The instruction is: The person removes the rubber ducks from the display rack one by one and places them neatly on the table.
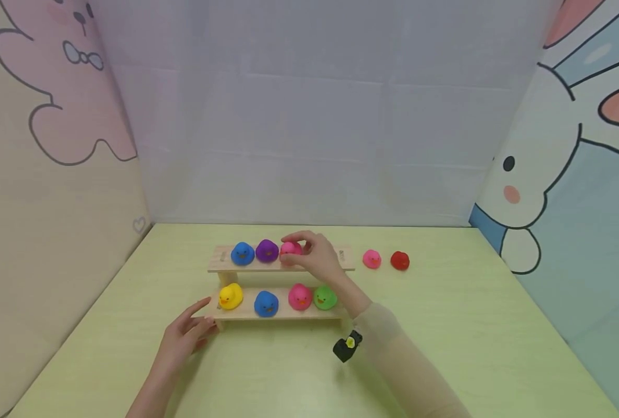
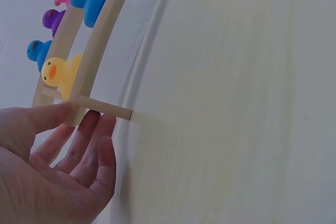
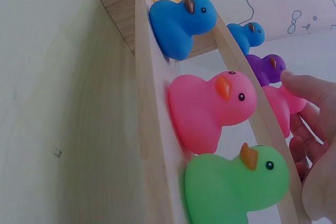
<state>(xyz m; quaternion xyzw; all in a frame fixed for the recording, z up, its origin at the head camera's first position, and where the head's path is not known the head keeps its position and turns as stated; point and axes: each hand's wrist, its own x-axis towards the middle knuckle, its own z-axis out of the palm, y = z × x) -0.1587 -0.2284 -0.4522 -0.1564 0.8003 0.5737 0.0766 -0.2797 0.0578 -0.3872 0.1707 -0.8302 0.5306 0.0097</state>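
Right hand pinching pink duck on upper step, left hand at stand's end

Right hand [image 1: 317,258] reaches over the lower row to the upper step; its grip is closed on the held pink duck [image 1: 290,251], thumb on the near side, fingers on the far side; that duck is at the upper step [image 1: 319,266], just right of the purple duck [image 1: 267,251], with the upper blue duck [image 1: 242,253] left of that; cannot tell whether its base sits fully on the board.

Left hand [image 1: 181,339] is at the left end of the wooden stand [image 1: 293,315]; its grip is curled about the lower step's end, digits touching board and leg, near the yellow duck [image 1: 231,296].

Lower step, left to right: yellow duck, lower blue duck [image 1: 266,304], lower pink duck [image 1: 300,297], green duck [image 1: 325,297]; pink and green sit side by side, wider gap between blue and pink; all four upright.

Right of the stand, on the desk [image 1: 476,342]: loose pink duck [image 1: 372,259], then red toy [image 1: 400,260], a little apart; red one's face not discernible.

Pale sleeve [image 1: 408,366] on right arm, black device [image 1: 347,346] by its cuff; white cloth [image 1: 299,116] behind; bear drawing [image 1: 69,87] left, rabbit drawing [image 1: 528,174] right.
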